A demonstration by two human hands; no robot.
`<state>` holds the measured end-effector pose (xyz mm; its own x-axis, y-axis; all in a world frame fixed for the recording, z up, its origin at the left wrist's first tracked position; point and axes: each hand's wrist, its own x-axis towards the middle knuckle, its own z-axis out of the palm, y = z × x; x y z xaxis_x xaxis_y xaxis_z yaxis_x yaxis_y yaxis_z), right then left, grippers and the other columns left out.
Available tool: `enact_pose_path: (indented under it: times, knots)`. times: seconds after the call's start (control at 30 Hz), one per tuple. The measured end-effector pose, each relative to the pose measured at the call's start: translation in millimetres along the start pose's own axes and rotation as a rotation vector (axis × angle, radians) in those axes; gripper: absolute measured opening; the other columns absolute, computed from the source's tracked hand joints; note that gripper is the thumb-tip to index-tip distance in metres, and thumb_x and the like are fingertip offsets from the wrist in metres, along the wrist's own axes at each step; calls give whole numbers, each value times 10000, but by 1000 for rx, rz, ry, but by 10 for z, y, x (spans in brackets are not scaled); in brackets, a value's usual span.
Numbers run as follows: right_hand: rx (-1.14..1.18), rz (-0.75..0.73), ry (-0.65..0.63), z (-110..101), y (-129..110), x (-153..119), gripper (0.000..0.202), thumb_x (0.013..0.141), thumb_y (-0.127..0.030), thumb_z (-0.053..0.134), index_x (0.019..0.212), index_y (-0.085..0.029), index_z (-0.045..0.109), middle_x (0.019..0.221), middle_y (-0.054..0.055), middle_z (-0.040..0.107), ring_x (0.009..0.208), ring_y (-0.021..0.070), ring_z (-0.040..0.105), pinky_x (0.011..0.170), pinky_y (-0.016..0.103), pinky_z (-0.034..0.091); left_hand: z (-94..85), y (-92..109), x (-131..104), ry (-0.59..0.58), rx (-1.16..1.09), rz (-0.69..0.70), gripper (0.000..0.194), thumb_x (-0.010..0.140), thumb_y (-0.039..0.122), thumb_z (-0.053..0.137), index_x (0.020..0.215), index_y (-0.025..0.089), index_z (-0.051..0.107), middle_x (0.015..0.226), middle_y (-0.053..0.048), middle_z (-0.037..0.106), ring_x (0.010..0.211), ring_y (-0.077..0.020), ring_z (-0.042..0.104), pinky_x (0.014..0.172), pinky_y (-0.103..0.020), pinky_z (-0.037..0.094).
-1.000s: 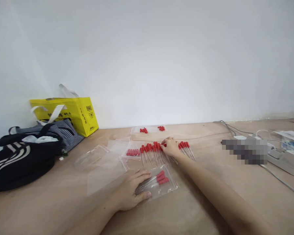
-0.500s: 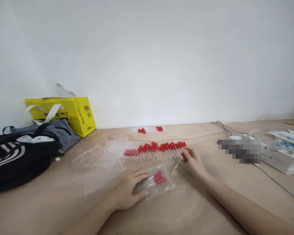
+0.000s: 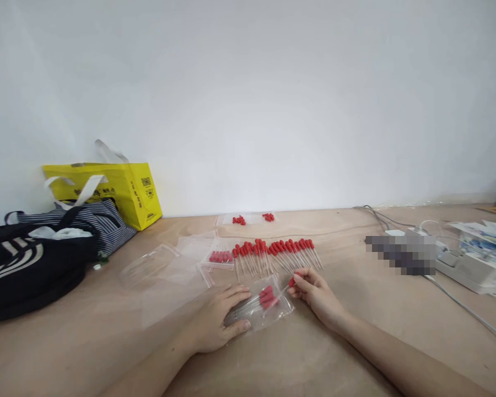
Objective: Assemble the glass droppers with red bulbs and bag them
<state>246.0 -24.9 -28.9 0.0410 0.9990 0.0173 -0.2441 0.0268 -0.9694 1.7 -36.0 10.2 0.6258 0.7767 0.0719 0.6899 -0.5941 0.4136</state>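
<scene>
My left hand (image 3: 221, 314) lies flat over the lower end of a clear zip bag (image 3: 281, 312), its fingers and thumb spread. Inside the bag are several glass droppers (image 3: 267, 296) with red bulbs, and their stems run under that hand. With closed fingertips my right hand (image 3: 312, 292) pinches another dropper (image 3: 291, 282) by its red bulb. Its stem points down and left over the bag's open end; I cannot tell how far inside it is. Behind the hands a row of loose droppers (image 3: 287, 255) lies side by side, bulbs away from me.
Left of the row lies a bag with red bulbs (image 3: 221, 257), beside flat clear bags (image 3: 177, 275). Another filled bag (image 3: 254, 219) lies near the wall. At left are a yellow bag (image 3: 143, 204) and a black bag (image 3: 37, 275); at right, a power strip (image 3: 467, 270) with cables.
My right hand has moved toward me and left, bringing the pinched dropper from the row's right end to the zip bag's opening. My left hand has stayed in place.
</scene>
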Motion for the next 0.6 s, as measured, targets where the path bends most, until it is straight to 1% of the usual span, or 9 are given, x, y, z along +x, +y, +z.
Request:
enact_pose_path:
  times: [0.07,0.17,0.27,0.37,0.47,0.53,0.6]
  knots:
    - [-81,-12,-96,29,-22,-48,351,585,-461,667,710,-194,476,561,-38,529,522,107,508,538,242,398,0,3,0,4,-3,13,484,770,456,491,1203,245,449,1282,-54,447,1184,-247,376,994,-447,275]
    - [-223,-38,-247,44,-30,-79,318,560,-442,687,670,-181,543,527,-40,529,475,85,456,472,213,344,-2,7,2,21,-1,27,464,772,443,492,1193,250,460,1272,-51,459,1177,-243,387,996,-444,274]
    - [-381,-35,-358,24,-16,-76,258,603,-416,659,685,-173,629,486,-37,516,436,70,407,429,196,287,-4,11,4,14,-4,20,460,775,423,490,1199,250,453,1280,-49,450,1184,-241,379,997,-445,276]
    - [-465,-53,-401,-8,-12,-63,186,619,-356,656,676,-180,660,452,-51,471,402,50,329,402,187,224,6,4,5,-7,-6,4,473,771,418,493,1205,235,448,1285,-51,443,1195,-245,362,999,-450,272]
    - [-491,-95,-427,-17,-20,-58,138,592,-314,679,626,-182,658,494,-44,493,418,48,317,404,186,222,23,-18,5,17,-26,37,461,772,414,498,1202,254,448,1281,-40,449,1190,-239,369,1003,-454,261]
    - [-531,-106,-415,-2,-22,-60,123,596,-297,676,628,-182,651,477,-48,480,416,51,315,404,186,226,27,-25,4,32,-34,52,456,771,410,506,1200,266,448,1280,-37,450,1184,-238,378,1004,-455,258]
    - [-570,-133,-375,25,-13,-59,106,631,-280,646,645,-177,629,475,-49,477,422,57,335,412,184,245,17,-16,4,32,-32,50,465,766,409,513,1203,263,447,1282,-41,448,1183,-242,379,1001,-451,264]
